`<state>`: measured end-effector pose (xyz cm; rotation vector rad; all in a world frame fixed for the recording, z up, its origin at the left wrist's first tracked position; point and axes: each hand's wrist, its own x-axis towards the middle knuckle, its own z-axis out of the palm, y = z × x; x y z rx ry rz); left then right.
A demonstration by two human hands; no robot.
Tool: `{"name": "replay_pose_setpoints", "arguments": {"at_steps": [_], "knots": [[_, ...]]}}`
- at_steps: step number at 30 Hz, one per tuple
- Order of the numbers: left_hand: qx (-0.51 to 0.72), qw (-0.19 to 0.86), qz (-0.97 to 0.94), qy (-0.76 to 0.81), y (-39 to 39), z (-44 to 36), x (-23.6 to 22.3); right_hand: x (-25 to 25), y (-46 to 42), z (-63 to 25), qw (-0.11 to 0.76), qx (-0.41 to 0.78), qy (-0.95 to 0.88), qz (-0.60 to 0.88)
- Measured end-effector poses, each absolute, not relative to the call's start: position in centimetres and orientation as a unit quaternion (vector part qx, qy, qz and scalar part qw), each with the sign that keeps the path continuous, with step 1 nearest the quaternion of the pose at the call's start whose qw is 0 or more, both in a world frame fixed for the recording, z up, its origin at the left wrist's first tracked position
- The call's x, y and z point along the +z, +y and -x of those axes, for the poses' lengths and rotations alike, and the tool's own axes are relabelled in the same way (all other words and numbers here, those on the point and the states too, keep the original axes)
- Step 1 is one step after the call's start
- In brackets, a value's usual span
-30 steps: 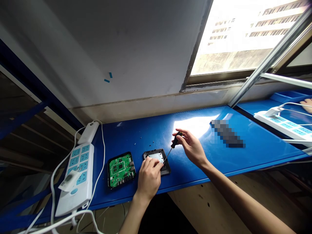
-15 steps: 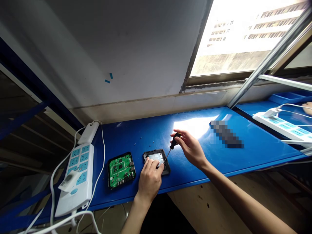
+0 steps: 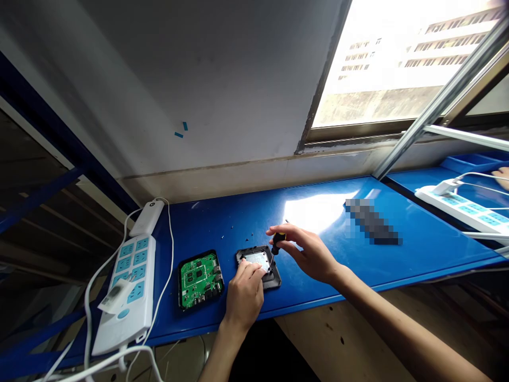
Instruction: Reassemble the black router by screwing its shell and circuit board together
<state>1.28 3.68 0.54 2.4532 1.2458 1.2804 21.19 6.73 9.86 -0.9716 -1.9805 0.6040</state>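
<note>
A black device shell (image 3: 274, 279) with a silver plate (image 3: 257, 259) inside lies on the blue bench (image 3: 397, 254). My left hand (image 3: 243, 297) rests on the shell's near edge, fingers curled on it. My right hand (image 3: 308, 252) grips a small black-handled screwdriver (image 3: 276, 244) held nearly upright, its tip down at the shell's right side. To the left lies a second black shell holding a green circuit board (image 3: 199, 278).
A white power strip (image 3: 129, 289) with blue sockets, white cables and a white adapter (image 3: 146, 217) sit at the left. Tiny screws (image 3: 248, 236) lie behind the shell. A blurred dark item (image 3: 371, 222) lies right. Another power strip (image 3: 463, 207) and another person's hand (image 3: 501, 175) are far right.
My right hand moved left and down, bringing the screwdriver from a slant to nearly upright over the shell's right side. My left hand stayed on the shell.
</note>
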Motion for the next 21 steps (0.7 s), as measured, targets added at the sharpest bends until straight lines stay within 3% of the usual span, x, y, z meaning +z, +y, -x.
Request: {"name": "replay_pose_setpoints", "arguments": {"at_steps": [7, 21], "knots": [[0.434, 0.095, -0.793, 0.418, 3.7, -1.1, 0.7, 11.7, 6.3, -20.4, 0.322, 0.234, -0.847, 0.354], [0.436, 0.124, -0.785, 0.422, 3.7, -1.1, 0.6, 9.8, 6.5, -19.4, 0.429, 0.028, -0.821, 0.376]]}}
